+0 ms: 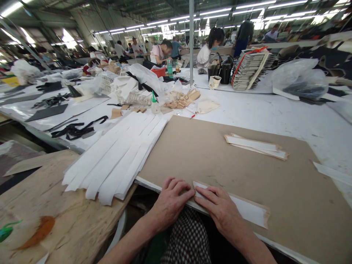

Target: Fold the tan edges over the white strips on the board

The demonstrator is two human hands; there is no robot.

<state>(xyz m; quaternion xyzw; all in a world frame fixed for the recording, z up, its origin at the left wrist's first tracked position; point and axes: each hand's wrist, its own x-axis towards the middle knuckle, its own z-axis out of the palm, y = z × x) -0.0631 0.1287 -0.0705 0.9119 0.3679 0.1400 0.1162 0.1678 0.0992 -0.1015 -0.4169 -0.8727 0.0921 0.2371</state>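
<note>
My left hand (169, 201) lies at the near edge of a brown cardboard board (220, 154), its fingertips beside the left end of a white strip with tan edging (242, 203). My right hand (220, 209) rests flat on that strip and hides its left part. Farther up the board lie a few similar tan-edged white strips (255, 146). A long overlapping pile of white strips (115, 157) lies just left of the board.
A scarred wooden board (55, 209) with orange and green marks lies at the left. Checked fabric (187, 238) shows below my hands. Beyond stands a white table (275, 110) with black strips (73, 130), a glue bottle (155, 104) and a strapped stack (249, 69). Co-workers (210, 47) sit farther off.
</note>
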